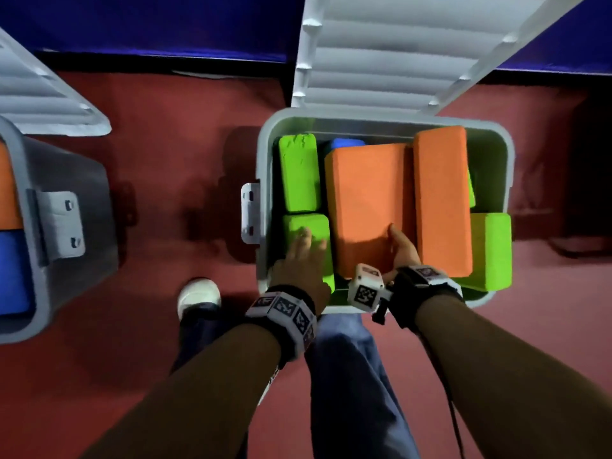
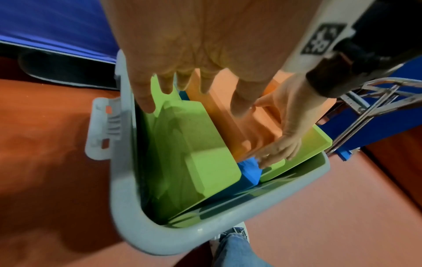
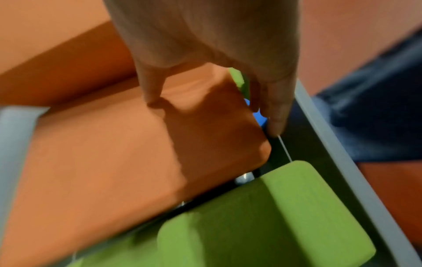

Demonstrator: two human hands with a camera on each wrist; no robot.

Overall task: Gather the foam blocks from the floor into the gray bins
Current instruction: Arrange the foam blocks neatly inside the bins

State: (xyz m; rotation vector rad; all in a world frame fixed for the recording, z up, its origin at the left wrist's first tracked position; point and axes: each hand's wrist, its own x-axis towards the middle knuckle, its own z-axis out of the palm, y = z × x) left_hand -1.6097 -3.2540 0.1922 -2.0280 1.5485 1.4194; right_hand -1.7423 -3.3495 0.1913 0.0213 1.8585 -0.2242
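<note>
Right hand (image 1: 402,251) grips a smooth orange foam block (image 1: 369,207); left hand (image 1: 299,256), fingers spread, holds nothing.

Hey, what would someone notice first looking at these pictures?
The open gray bin on the red floor, crammed with bright foam blocks. The right hand grips the near end of the big orange block in the middle; the left hand rests open on a green block beside it.
</note>
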